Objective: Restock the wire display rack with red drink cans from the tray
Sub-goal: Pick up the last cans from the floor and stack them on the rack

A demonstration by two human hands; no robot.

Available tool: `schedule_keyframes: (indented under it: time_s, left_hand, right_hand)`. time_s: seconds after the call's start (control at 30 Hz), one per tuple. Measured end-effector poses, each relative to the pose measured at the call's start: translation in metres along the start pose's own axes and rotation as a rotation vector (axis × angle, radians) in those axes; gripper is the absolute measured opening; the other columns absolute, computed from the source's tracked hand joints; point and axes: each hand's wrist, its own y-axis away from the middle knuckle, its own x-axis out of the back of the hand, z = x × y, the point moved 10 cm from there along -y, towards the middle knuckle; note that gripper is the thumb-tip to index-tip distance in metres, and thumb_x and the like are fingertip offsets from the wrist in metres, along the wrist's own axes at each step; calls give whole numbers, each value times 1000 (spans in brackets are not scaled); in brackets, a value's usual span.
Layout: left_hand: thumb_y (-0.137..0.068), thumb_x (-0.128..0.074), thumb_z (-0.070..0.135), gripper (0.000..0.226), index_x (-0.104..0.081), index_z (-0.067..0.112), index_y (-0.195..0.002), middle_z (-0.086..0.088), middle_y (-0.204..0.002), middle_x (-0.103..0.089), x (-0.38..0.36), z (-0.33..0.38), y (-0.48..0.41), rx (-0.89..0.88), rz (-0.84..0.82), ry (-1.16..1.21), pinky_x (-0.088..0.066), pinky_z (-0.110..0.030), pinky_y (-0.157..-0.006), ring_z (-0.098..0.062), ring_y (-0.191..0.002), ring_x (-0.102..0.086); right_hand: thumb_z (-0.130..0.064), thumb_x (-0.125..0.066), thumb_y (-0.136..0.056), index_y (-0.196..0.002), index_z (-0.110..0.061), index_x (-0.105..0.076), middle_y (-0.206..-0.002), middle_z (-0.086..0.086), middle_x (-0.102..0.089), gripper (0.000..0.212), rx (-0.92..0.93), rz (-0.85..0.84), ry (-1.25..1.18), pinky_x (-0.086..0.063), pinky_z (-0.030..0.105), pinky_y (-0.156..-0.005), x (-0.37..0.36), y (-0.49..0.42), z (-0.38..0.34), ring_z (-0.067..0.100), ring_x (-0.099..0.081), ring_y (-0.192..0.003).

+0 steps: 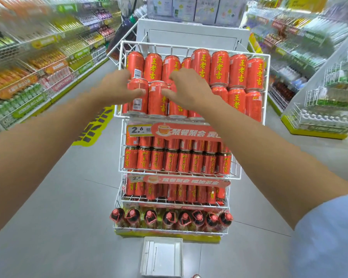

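The white wire display rack (266,87) stands in front of me, its top basket filled with red drink cans in two stacked layers. My left hand (117,87) wraps the leftmost front-row can (138,101), thumb across its face. My right hand (189,91) closes over a front-row can (177,110) that it mostly hides. One more can (158,101) stands between the two hands. The white tray (162,257) lies on the floor at the rack's foot, and I see no cans in it.
Lower rack tiers hold darker red cans (177,160) behind price banners, with red-capped bottles (169,218) at the bottom. Stocked store shelves line the left (38,67) and right (319,57) aisles. Grey floor surrounds the rack. A red can top (196,276) peeks in at the bottom edge.
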Motion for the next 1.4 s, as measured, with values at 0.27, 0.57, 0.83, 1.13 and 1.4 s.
schedule_keyframes:
  time_s: [0.27, 0.57, 0.83, 1.13, 1.4]
  left_hand:
    - [-94, -66, 53, 53, -61, 3, -112, -16, -109, -66, -43, 100, 102, -215, -158, -185, -51, -44, -86, -36, -102, -62]
    - [-86, -47, 76, 87, -53, 8, -139, -14, -136, -61, -130, 195, 187, -355, -341, -194, -50, -52, -101, -34, -122, -59]
    - [-97, -58, 57, 70, -51, 4, -142, -18, -138, -58, -257, 187, 212, -341, -535, -156, -50, -52, -103, -37, -125, -57]
    - [-94, -62, 52, 54, -57, 7, -122, -19, -116, -60, -500, 130, 278, -356, -805, -124, -47, -43, -85, -39, -108, -59]
    - [-96, -61, 53, 63, -53, 5, -136, -17, -138, -56, -779, 48, 379, -380, -993, -122, -45, -47, -106, -38, -131, -50]
  right_hand:
    - [-59, -56, -99, -143, -7, -50, -141, 23, -53, 68, -71, -181, -2, -47, 57, -105, 23, 134, 48, 44, -48, -133]
    - [-56, -56, -98, -141, -9, -53, -138, 21, -56, 64, -180, -254, -1, -44, 50, -103, 8, 258, 120, 42, -50, -131]
    - [-53, -58, -99, -137, -5, -52, -133, 21, -57, 61, -303, -435, -61, -51, 51, -95, -93, 332, 160, 42, -56, -123]
    - [-49, -62, -95, -134, -10, -55, -130, 19, -59, 56, -474, -699, -161, -51, 49, -99, -318, 460, 190, 42, -53, -125]
    - [-51, -58, -99, -147, -11, -45, -143, 17, -53, 63, -565, -870, -171, -48, 51, -102, -588, 623, 198, 40, -48, -133]
